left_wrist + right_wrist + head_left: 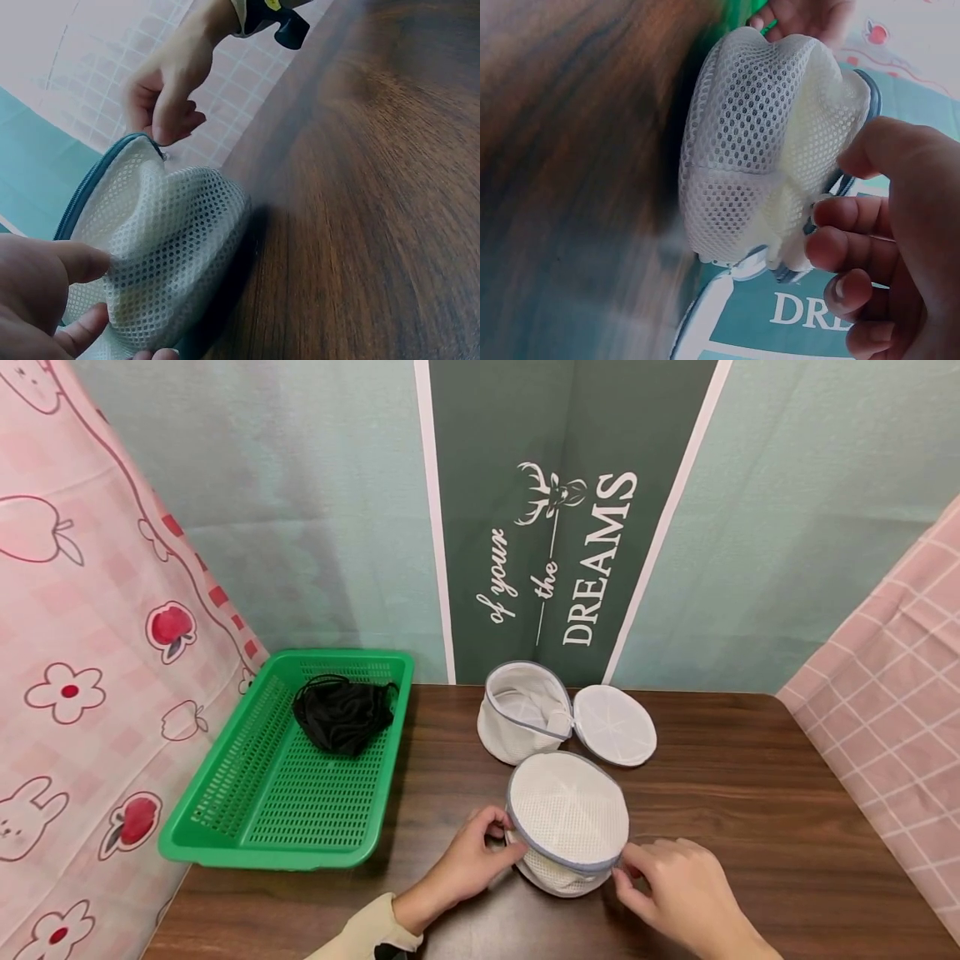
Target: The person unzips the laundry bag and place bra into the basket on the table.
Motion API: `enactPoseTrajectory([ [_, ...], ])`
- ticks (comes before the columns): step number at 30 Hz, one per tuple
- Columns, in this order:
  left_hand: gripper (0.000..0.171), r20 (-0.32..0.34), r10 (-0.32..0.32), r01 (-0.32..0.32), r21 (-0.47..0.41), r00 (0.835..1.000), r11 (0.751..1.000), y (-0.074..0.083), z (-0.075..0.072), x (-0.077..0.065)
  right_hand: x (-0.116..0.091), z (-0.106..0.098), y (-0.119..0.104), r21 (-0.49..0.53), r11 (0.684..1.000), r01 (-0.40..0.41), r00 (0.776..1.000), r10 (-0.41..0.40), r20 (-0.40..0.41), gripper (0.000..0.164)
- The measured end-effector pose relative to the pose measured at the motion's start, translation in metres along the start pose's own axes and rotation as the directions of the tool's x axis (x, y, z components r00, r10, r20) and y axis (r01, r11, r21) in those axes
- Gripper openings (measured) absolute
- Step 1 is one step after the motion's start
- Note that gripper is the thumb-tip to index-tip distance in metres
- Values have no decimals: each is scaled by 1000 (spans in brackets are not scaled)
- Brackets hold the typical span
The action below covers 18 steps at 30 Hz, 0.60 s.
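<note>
A round white mesh laundry bag [568, 810] with a grey-blue zipped rim stands near the front of the table, its lid lying over the top. My left hand [474, 853] holds its left side, with thumb and fingers on the mesh wall [169, 255]. On the opposite side, my right hand [671, 881] pinches the zipped rim between thumb and fingertips. The side wall sags inward in folds in the right wrist view [742, 142]. Just behind stands a second mesh laundry bag [517, 739], unzipped, its round lid [615, 725] flipped out to the right.
A green plastic basket [375, 810] sits on the left, with a bunched black cloth pouch [341, 714] inside. Wood-grain table [750, 793] extends to the right. Printed curtains [315, 527] hang behind and along both sides.
</note>
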State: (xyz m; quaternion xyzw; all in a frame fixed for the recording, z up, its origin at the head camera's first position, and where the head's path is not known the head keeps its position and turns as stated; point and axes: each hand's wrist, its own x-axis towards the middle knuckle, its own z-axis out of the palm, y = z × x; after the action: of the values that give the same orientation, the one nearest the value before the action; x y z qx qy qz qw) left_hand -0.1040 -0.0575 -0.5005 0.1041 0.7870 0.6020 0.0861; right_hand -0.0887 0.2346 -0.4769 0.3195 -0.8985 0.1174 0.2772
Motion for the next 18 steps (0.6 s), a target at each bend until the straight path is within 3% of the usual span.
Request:
enactPoseTrajectory([
  [8,23,-2,-2,2,-17,1000,1000,3,1,2,12,-9,0,6,1000,9,999,-9,-54,27],
  [18,20,7,-15,15,1,1000,1000,1,3,5,38,-10,-15,69,994,81,996,-79,-33,42],
])
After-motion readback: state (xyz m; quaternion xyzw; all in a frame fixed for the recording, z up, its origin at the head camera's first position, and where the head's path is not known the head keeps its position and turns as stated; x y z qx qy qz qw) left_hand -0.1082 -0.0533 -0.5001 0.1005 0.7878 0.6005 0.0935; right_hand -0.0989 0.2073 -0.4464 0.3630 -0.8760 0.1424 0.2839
